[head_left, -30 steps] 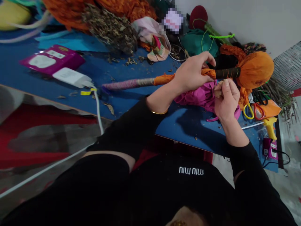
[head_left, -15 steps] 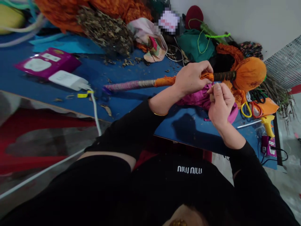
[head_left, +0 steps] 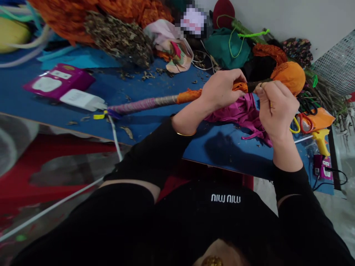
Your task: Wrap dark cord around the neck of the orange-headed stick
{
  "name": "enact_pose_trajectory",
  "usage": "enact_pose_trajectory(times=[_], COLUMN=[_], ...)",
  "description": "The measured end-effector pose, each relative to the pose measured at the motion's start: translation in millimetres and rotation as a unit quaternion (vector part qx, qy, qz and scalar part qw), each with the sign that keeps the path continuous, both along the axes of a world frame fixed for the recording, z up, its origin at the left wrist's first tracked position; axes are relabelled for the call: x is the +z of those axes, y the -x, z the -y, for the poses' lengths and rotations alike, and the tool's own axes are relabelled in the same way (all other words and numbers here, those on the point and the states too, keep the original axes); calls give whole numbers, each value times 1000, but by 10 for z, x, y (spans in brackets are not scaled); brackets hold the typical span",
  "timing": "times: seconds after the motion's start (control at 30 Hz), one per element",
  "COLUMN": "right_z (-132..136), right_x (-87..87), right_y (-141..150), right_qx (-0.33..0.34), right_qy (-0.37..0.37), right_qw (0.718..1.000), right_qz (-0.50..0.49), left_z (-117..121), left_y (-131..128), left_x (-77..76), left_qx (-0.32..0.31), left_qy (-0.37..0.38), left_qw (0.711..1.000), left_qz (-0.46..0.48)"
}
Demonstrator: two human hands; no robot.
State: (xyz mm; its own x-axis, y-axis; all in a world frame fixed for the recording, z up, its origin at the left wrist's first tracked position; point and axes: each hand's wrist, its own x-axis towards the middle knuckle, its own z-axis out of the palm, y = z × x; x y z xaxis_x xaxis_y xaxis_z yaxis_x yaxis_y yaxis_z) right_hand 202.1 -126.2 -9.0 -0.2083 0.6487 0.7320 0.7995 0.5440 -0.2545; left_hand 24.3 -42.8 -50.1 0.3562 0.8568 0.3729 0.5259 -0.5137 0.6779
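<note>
A long stick [head_left: 138,106] lies slantwise above the table, wound in purple and grey at its left end and in orange cloth [head_left: 189,96] further along. My left hand [head_left: 222,88] is closed around the orange part. At the bare brown stretch to the right, my right hand [head_left: 280,107] pinches with thumb and forefinger against the stick; what is between the fingertips is too small to make out. Beyond it the stick ends in a round orange cloth-covered head [head_left: 291,75], partly hidden by that hand. Crumpled magenta cloth [head_left: 238,112] lies beneath both hands.
Scissors [head_left: 306,122] and a yellow glue gun [head_left: 321,142] lie at right. A white power plug [head_left: 83,99] with its cord rests by a purple packet [head_left: 59,81] at left. Dried plant matter [head_left: 119,38], orange fabric and green cloth [head_left: 230,50] line the back.
My right hand has moved up and to the right, from below the stick onto its brown stretch. My left hand keeps its hold. The view has shifted slightly.
</note>
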Motion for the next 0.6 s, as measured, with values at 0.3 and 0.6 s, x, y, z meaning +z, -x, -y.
enact_pose_trajectory(times=[0.3, 0.6], right_z=[-63, -85], right_x=[30, 95], right_y=[-108, -170], right_qx=[40, -48], right_qy=[60, 114], right_qw=[996, 992], right_qz=[-61, -19], left_z=[23, 63], left_y=[1, -1], left_x=[-4, -13], left_qx=[-53, -40], left_qy=[37, 46], left_qw=[998, 998], left_qz=[16, -10])
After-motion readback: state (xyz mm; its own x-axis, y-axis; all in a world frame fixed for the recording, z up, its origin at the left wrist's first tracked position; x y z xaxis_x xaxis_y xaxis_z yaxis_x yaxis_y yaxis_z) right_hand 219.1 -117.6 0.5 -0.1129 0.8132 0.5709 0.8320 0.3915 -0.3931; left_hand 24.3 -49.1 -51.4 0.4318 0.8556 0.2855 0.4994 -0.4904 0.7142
